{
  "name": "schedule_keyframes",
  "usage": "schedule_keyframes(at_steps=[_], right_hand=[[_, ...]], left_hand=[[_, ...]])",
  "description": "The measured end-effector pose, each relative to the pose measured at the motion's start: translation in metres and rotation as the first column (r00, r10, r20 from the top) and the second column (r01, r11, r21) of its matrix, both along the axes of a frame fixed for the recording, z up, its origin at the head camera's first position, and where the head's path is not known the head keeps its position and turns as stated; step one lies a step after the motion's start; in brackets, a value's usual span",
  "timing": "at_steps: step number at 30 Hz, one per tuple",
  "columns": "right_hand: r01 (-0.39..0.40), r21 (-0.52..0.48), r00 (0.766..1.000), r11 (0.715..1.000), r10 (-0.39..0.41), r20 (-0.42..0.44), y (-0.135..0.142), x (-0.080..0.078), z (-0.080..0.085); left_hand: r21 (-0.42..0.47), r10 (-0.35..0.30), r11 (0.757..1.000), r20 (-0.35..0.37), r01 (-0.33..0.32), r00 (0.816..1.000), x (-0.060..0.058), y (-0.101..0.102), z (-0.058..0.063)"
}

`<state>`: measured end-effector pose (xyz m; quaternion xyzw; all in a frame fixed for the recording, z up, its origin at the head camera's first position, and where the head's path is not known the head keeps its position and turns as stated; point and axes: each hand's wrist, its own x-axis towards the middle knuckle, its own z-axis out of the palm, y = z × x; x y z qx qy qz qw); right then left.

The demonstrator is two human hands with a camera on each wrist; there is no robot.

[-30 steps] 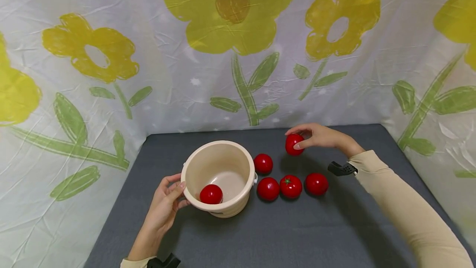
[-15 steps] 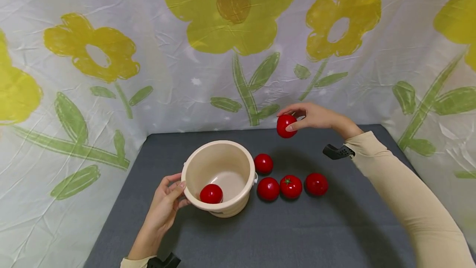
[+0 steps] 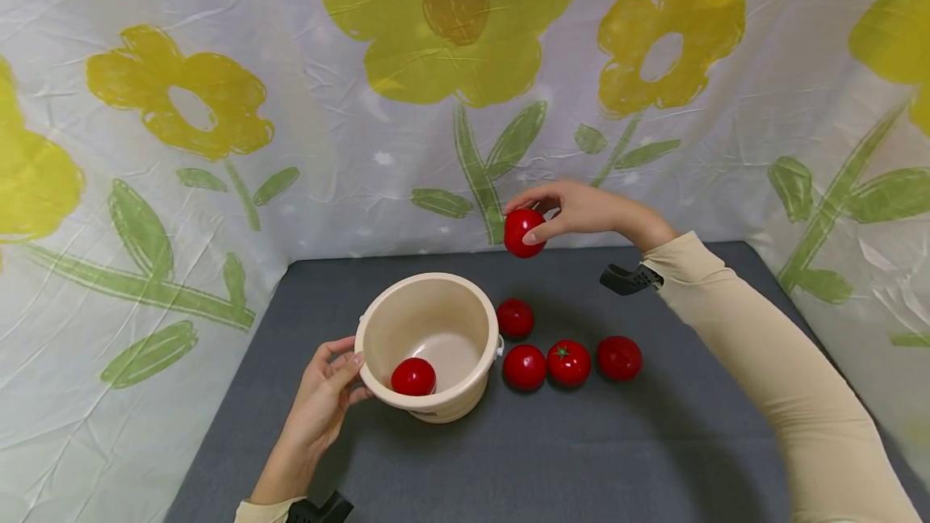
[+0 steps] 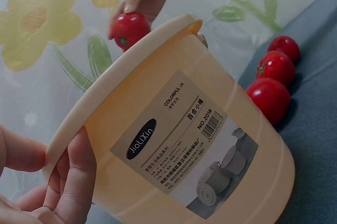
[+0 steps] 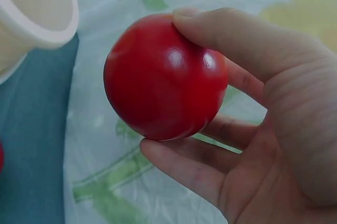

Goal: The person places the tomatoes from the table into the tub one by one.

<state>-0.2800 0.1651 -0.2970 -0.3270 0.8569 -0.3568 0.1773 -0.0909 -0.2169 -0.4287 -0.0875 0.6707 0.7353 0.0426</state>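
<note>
Tomato (image 3: 524,232) pinched between thumb and fingertips of the right hand (image 3: 581,210), raised above the grey table (image 3: 581,458) and just past the far rim of the cream bucket (image 3: 429,345). Left hand (image 3: 323,398) curled round the bucket's near side, thumb (image 4: 79,176) pressed on the wall under the lip. Label (image 4: 184,145) legible only from the left wrist: "JiaLiXin" in a dark oval, "COLORFUL Life", "NO.2018", Chinese characters, a barcode and a small picture of stacked buckets; smaller print too fine to read. Hidden from the head view, that label; shown there instead the bucket's inside, with a second tomato (image 3: 413,376) lying on the bottom near the left fingers. Shown by the right wrist: thumb (image 5: 231,37) over the top of the fruit, fingers (image 5: 184,166) cupped beneath, bucket rim off to the side. Four more tomatoes (image 3: 568,363) resting on the table beside the bucket, below the right hand. Compared with half a second ago: held tomato higher and nearer the bucket; left hand, bucket and resting tomatoes unchanged.
</note>
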Motion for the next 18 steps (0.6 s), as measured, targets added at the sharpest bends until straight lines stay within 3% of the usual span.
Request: schedule_keyframes(at_steps=[7,18], right_hand=[[-0.07,0.014,0.997,0.997,0.07,-0.011,-0.028,-0.004,0.013],[-0.229,0.029,0.973,0.973,0.229,-0.01,-0.079,-0.005,0.026]], left_hand=[[-0.005,0.002,1.0,0.007,-0.002,1.0,-0.001,0.0,0.0],[-0.001,-0.002,1.0,0.015,0.002,1.0,-0.002,-0.002,0.0]])
